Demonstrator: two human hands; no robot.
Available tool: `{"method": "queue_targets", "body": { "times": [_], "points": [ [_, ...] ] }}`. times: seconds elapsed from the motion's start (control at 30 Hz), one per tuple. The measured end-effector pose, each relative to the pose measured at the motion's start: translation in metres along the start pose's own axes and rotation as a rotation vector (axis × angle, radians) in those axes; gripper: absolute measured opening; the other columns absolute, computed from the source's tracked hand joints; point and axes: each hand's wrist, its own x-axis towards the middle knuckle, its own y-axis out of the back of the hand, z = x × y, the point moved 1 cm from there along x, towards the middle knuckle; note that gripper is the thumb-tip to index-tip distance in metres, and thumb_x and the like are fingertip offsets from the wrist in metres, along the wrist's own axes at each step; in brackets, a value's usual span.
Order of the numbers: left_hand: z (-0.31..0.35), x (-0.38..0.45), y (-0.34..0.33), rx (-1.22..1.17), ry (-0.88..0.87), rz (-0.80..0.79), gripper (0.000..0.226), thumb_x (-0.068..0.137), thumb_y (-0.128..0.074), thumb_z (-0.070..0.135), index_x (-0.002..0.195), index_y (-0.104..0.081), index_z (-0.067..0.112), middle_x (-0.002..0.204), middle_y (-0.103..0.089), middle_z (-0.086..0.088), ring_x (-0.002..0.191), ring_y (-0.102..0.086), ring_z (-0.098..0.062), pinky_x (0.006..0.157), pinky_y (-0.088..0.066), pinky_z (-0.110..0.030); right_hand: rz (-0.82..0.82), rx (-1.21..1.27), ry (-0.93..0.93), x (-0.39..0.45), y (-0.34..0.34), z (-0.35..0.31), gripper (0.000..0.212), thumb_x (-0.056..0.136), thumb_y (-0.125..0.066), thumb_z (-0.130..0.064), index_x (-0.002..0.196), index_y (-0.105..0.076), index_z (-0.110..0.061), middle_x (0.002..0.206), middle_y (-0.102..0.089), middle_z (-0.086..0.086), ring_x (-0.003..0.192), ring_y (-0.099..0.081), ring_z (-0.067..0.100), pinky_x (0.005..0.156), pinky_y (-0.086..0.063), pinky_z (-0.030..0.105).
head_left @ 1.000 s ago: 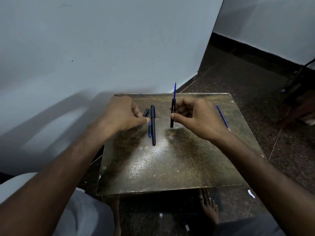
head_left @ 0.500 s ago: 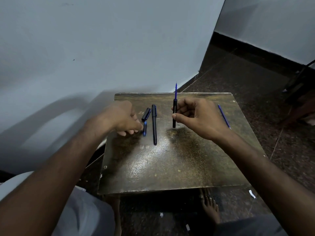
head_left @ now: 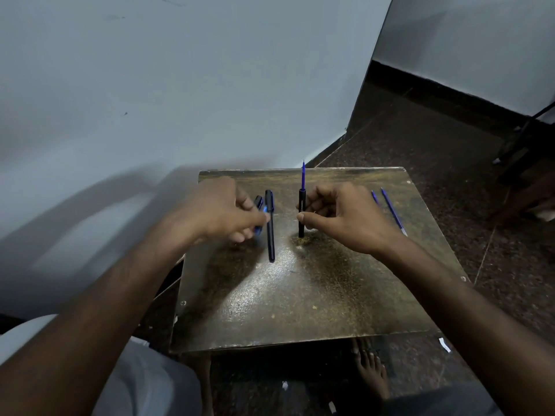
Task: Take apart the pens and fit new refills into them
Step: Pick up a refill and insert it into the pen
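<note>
Pinching upright pen barrel (head_left: 301, 216) in right hand (head_left: 342, 217) (refill (head_left: 303, 175) protruding)

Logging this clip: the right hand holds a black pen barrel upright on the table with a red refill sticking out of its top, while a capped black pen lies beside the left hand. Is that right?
Not quite: in the head view the refill is blue, not red. The rest stands: the right hand holds the black pen barrel upright on the table, and a capped black pen lies beside the left hand.
</note>
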Motion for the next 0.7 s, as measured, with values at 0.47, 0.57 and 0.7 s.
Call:
{"method": "queue_targets", "body": {
  "times": [0.47, 0.57, 0.7],
  "points": [
    [0.037, 0.020, -0.019, -0.825, -0.339, 0.464, 0.018, 0.103, -0.074, 0.021, 0.122, -0.072, 0.020, 0.093, -0.086, -0.002, 0.090, -0.084, -0.015, 0.084, -0.067, -0.027, 0.044, -0.085, 0.031, -0.005, -0.001, 0.002, 0.009, 0.092, -0.074, -0.017, 0.099, -0.077, -0.022, 0.077, -0.073, -0.008, 0.063, -0.065, 0.002, 0.061, -0.049, 0.014],
    [0.033, 0.020, -0.018, -0.845, -0.318, 0.455, 0.019, 0.103, -0.075, 0.022, 0.122, -0.071, 0.020, 0.092, -0.086, -0.003, 0.090, -0.084, -0.016, 0.085, -0.067, -0.029, 0.030, -0.115, 0.044, -0.006, -0.001, 0.003, 0.008, 0.091, -0.073, -0.018, 0.097, -0.076, -0.023, 0.076, -0.074, -0.008, 0.063, -0.066, 0.003, 0.061, -0.048, 0.015],
    [0.033, 0.021, -0.021, -0.773, -0.317, 0.424, 0.018, 0.102, -0.077, 0.025, 0.118, -0.072, 0.020, 0.088, -0.086, -0.002, 0.088, -0.084, -0.015, 0.083, -0.068, -0.030, 0.038, -0.127, 0.060, -0.005, 0.001, 0.002, 0.008, 0.090, -0.074, -0.018, 0.096, -0.077, -0.022, 0.076, -0.074, -0.008, 0.064, -0.068, 0.005, 0.063, -0.051, 0.020]
  ]
}}
